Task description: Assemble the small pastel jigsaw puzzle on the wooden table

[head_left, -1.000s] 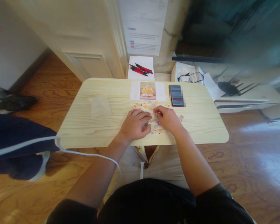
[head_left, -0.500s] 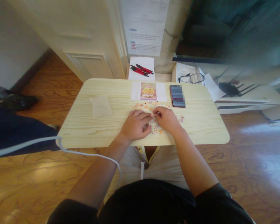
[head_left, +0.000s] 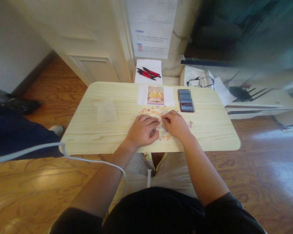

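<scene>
- since a second ago both hands have hardly shifted; at the left, another person's dark leg has drawn back and a pale foot now shows.
- light wooden table bears everything.
- left hand lies palm down, fingers loosely bent, resting on the puzzle pieces and gripping nothing visible.
- right hand is just beside it, fingertips drawn together on a piece; cannot tell if it is pinched.
- clear bag lies well left.
- picture sheet lies beyond the pieces, phone to its right.
- the pieces are scattered mid-table, under and around both hands.
</scene>
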A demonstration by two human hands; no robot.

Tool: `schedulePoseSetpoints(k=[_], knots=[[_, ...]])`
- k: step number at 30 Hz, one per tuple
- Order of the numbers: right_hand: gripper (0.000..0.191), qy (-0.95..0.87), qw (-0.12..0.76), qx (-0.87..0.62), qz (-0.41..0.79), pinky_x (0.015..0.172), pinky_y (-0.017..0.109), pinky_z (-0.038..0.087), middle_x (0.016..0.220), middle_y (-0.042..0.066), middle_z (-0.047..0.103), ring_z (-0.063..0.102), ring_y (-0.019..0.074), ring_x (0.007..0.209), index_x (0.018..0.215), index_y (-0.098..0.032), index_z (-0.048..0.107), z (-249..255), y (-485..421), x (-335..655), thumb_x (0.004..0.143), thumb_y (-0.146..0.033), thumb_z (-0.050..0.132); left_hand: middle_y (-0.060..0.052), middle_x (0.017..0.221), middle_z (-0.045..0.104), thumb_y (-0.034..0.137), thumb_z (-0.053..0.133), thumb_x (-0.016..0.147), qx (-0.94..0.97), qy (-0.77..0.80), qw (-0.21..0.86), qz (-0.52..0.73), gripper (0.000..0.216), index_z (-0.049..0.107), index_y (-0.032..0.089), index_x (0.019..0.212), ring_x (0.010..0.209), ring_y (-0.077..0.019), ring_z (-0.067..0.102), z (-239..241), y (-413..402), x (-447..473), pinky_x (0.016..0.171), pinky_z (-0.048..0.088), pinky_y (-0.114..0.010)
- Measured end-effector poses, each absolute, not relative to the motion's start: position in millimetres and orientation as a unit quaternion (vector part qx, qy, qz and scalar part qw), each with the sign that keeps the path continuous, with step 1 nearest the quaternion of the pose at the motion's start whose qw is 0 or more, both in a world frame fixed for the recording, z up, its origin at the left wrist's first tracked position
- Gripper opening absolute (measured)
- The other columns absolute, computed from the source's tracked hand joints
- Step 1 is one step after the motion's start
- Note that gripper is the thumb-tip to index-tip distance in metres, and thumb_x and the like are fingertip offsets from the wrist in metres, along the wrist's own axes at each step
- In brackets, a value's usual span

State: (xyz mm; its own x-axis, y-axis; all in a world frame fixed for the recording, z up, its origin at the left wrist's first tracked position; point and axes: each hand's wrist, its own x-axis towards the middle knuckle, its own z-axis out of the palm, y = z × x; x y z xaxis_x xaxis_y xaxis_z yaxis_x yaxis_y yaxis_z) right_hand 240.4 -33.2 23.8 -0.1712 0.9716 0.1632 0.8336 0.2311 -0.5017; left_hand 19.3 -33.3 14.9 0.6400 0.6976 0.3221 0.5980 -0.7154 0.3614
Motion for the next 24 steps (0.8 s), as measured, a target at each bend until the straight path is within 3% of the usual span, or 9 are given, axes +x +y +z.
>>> schedulePoseSetpoints(k=[10, 24], knots=[[0.026, -0.735, 0.194, -0.641, 0.107, 0.096, 0.034, 0.052, 0.112, 0.011, 0.070, 0.068, 0.0244, 0.103, 0.110, -0.017, 0.080, 25, -33, 246, 0.098, -0.014, 0.057, -0.005, 0.132, 0.076, 0.034, 0.060, 0.093, 0.902, 0.355, 0.101, 0.226, 0.037, 0.076, 0.026, 0.126, 0.124, -0.0311, 0.062, 15, -33, 20, 0.112, 0.043, -0.054], [0.022, -0.774, 0.242, -0.575, 0.108, 0.092, 0.034, 0.052, 0.107, 0.008, 0.065, 0.065, 0.0222, 0.099, 0.106, -0.023, 0.085, 21, -44, 242, 0.095, -0.019, 0.067, -0.006, 0.131, 0.076, 0.035, 0.060, 0.095, 0.903, 0.353, 0.100, 0.225, 0.038, 0.075, 0.025, 0.128, 0.123, -0.0315, 0.062, 15, -33, 20, 0.110, 0.043, -0.053]])
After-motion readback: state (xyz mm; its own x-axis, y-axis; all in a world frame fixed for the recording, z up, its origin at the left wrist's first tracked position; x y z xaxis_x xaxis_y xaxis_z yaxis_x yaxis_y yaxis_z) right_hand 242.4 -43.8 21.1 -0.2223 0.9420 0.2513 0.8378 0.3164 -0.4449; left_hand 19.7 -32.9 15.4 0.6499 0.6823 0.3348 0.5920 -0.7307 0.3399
